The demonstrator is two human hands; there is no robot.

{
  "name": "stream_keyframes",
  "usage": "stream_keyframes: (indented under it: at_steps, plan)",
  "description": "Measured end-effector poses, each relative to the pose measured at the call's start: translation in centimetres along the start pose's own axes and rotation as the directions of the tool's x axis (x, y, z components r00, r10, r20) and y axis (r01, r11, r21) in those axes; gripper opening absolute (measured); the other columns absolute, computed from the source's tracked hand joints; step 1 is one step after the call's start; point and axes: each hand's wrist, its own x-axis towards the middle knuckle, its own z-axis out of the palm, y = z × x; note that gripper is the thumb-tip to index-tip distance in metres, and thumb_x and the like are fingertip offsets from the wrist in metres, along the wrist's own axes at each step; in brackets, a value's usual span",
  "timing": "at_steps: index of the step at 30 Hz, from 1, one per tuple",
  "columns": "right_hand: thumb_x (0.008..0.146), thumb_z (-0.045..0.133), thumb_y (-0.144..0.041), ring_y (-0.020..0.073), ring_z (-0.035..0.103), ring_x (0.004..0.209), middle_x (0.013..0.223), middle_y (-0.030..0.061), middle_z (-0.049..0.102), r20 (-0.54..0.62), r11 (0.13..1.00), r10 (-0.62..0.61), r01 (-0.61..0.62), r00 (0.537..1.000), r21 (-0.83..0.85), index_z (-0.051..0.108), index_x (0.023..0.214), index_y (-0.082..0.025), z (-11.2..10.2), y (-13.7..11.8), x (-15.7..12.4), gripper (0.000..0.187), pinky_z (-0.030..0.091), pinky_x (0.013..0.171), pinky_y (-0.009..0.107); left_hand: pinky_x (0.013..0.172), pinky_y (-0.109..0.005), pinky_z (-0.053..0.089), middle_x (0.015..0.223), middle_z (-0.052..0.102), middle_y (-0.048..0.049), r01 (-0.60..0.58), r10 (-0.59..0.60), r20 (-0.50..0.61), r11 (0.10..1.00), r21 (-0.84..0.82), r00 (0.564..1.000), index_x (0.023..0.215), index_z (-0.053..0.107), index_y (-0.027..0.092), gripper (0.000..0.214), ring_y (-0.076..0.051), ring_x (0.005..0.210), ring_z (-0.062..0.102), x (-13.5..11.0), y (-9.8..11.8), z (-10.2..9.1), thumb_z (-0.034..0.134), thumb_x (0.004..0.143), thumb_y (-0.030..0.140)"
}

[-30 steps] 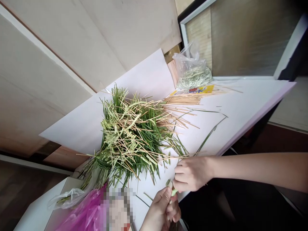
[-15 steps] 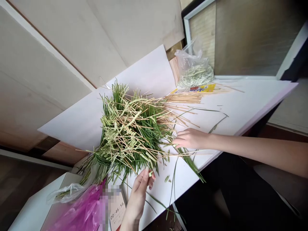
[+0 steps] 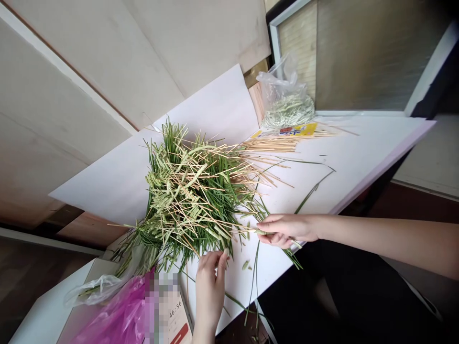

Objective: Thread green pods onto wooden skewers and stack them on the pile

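Observation:
My left hand point(image 3: 211, 274) is pinched closed at the near edge of the pile, a small pale-green piece point(image 3: 225, 252) at its thumb tip. To the right, my right hand point(image 3: 283, 230) is closed around the end of a thin wooden skewer point(image 3: 247, 230) with a pale-green bit point(image 3: 259, 232) by the fingertips. The skewer points left toward the pile. Between and beyond the hands lies a large heap of long green stems point(image 3: 215, 200), with many pale-green folded pieces on skewers across its top. Fingers hide what lies inside each grip.
Loose wooden skewers point(image 3: 272, 145) lie behind the heap, by a clear plastic bag point(image 3: 289, 107) of pale strips. A purple bag point(image 3: 118, 310) and a phone point(image 3: 177, 317) showing a timer are at the front left. Stray green blades point(image 3: 310, 193) and scraps lie on the white table point(image 3: 340, 153).
My right hand has moved nearer and turned, now holding the skewer away from the loose stems. My left hand has turned over, its back now facing up. The view has shifted slightly.

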Motion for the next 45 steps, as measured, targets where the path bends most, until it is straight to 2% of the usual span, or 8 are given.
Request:
stream_keyframes:
  at_steps: [4, 12, 17, 21, 24, 30, 39, 45]
  plan:
    - [0.097, 0.040, -0.077, 0.0077, 0.011, 0.044, 0.054, -0.0127, 0.018, 0.111, 0.962, 0.028, -0.057, 0.993, 0.267, 0.036, 0.073, -0.023, 0.4, 0.6, 0.3, 0.060, 0.016, 0.038, 0.019, 0.083, -0.043, 0.044, 0.093, 0.070, -0.0105, -0.042, 0.052, -0.084, 0.992, 0.116, 0.995, 0.090, 0.071, 0.022, 0.032, -0.032, 0.094, 0.056, 0.1, -1.4, 1.0, 0.061, 0.090, 0.051]
    - [0.094, 0.063, -0.064, 0.0053, 0.016, 0.042, 0.051, -0.0119, 0.026, 0.170, 0.905, 0.028, -0.098, 0.985, 0.415, 0.058, 0.072, -0.013, 0.9, 0.6, 0.7, 0.056, 0.013, 0.040, 0.021, 0.080, -0.045, 0.047, 0.089, 0.071, -0.0097, -0.059, 0.082, -0.134, 0.983, 0.172, 0.988, 0.095, 0.073, 0.021, 0.030, -0.033, 0.091, 0.060, -0.4, -2.7, 2.1, 0.063, 0.090, 0.050]
    - [0.095, 0.068, -0.055, 0.0061, 0.020, 0.047, 0.056, -0.0101, 0.032, 0.119, 0.906, 0.042, -0.088, 0.992, 0.415, 0.062, 0.087, -0.011, 1.7, 0.6, 1.2, 0.045, 0.015, 0.043, 0.021, 0.072, -0.034, 0.048, 0.093, 0.071, -0.0059, -0.166, 0.178, -0.233, 0.984, 0.071, 0.956, 0.102, 0.070, 0.023, 0.023, -0.024, 0.082, 0.063, -2.3, 1.3, 0.7, 0.062, 0.096, 0.044]
    - [0.092, 0.072, -0.047, 0.0060, 0.025, 0.050, 0.067, -0.0076, 0.041, 0.085, 0.902, 0.050, -0.081, 0.995, 0.424, 0.055, 0.096, -0.017, 2.8, 0.8, 1.8, 0.035, 0.016, 0.044, 0.020, 0.072, -0.030, 0.048, 0.088, 0.069, -0.0015, -0.390, 0.399, -0.145, 0.917, 0.087, 0.905, 0.107, 0.068, 0.025, 0.021, -0.020, 0.080, 0.063, -3.6, 4.5, 0.6, 0.073, 0.091, 0.036]
    - [0.089, 0.071, -0.039, 0.0056, 0.027, 0.050, 0.070, -0.0062, 0.046, 0.095, 0.900, 0.051, -0.087, 0.994, 0.427, 0.052, 0.096, -0.018, 3.5, 0.7, 2.2, 0.030, 0.017, 0.045, 0.021, 0.073, -0.029, 0.048, 0.087, 0.069, -0.0003, -0.442, 0.450, -0.113, 0.892, 0.095, 0.886, 0.108, 0.068, 0.026, 0.022, -0.019, 0.079, 0.063, -3.9, 5.5, 1.7, 0.076, 0.089, 0.029]
    - [0.083, 0.069, -0.037, 0.0051, 0.031, 0.050, 0.082, 0.0005, 0.061, 0.120, 0.902, 0.036, -0.084, 0.992, 0.425, 0.051, 0.095, -0.018, 4.5, 0.7, 2.5, 0.029, 0.016, 0.043, 0.021, 0.069, -0.030, 0.048, 0.081, 0.069, -0.0011, -0.413, 0.410, -0.210, 0.910, 0.028, 0.888, 0.093, 0.068, 0.024, 0.004, -0.019, 0.073, 0.061, -4.5, 6.0, 3.6, 0.069, 0.091, 0.020]
    - [0.092, 0.061, -0.069, 0.0085, 0.042, 0.051, 0.056, -0.0054, 0.048, 0.033, 0.979, 0.073, -0.077, 0.997, 0.190, 0.063, 0.081, -0.014, 3.5, 1.7, 0.6, 0.057, 0.039, 0.050, 0.020, 0.068, -0.028, 0.049, 0.082, 0.066, -0.0018, -0.257, 0.230, -0.222, 0.961, -0.103, 0.947, 0.093, 0.065, 0.023, 0.011, -0.019, 0.073, 0.059, -4.2, 3.5, 2.4, 0.069, 0.091, 0.033]
    - [0.095, 0.058, -0.067, 0.0071, 0.035, 0.043, 0.046, -0.0109, 0.038, -0.036, 0.982, 0.162, -0.158, 0.986, 0.102, 0.055, 0.077, -0.018, 4.1, 1.6, -0.8, 0.053, 0.052, 0.057, 0.025, 0.070, -0.031, 0.051, 0.090, 0.070, -0.0045, -0.431, 0.440, -0.044, 0.892, 0.139, 0.897, 0.097, 0.063, 0.024, 0.005, -0.023, 0.081, 0.064, -3.9, 3.3, 2.1, 0.065, 0.095, 0.027]
